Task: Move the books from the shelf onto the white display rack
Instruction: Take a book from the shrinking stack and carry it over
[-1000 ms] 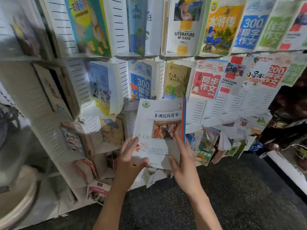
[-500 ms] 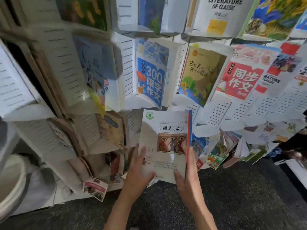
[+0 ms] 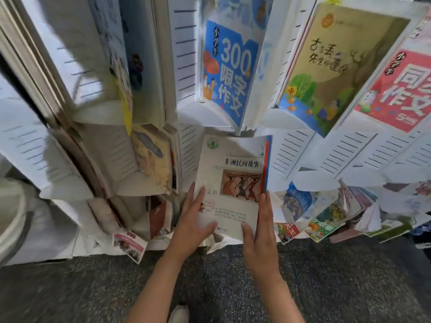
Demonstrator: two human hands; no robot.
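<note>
A white book with a brown picture and a blue-red spine edge [image 3: 233,183] stands upright against the white display rack [image 3: 303,155], in its lower row below a blue "300" book [image 3: 228,68]. My left hand [image 3: 196,220] lies flat on the book's lower left, fingers straight and thumb across the cover. Along the book's lower right edge my right hand [image 3: 258,231] rests with straight fingers, its thumb at the bottom corner. The book's bottom edge is hidden behind both hands.
The rack's pockets hold a yellow-green book [image 3: 331,66], a red book [image 3: 401,89] and a beige book [image 3: 154,159]. Several loose books [image 3: 326,217] lie jumbled at the lower right. Dark speckled floor [image 3: 93,294] lies below. A pale round object [image 3: 11,217] sits at the far left.
Both hands have carried the white book down and in toward the rack's lower row. The view has come closer to the rack.
</note>
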